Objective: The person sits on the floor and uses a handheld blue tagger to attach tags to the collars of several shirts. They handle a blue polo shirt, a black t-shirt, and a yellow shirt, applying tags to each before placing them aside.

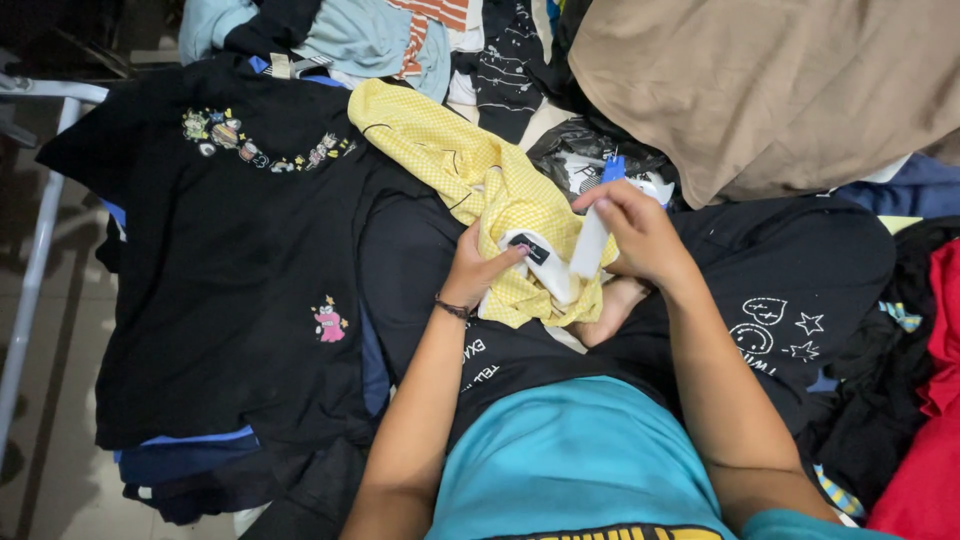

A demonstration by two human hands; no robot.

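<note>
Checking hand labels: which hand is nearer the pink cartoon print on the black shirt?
Left. The left hand grips the yellow garment just right of the pink cartoon print. The right hand sits farther right, pinching a white tag.

1. The yellow checked garment (455, 160) lay crumpled, its bunched lower end gathered between the left hand (478, 268) and the right hand (635, 232), the rest trailing up and away from the left hand.
2. Its white label (590, 245) stood upright, pinched in the right hand's fingers, beside the left thumb.
</note>
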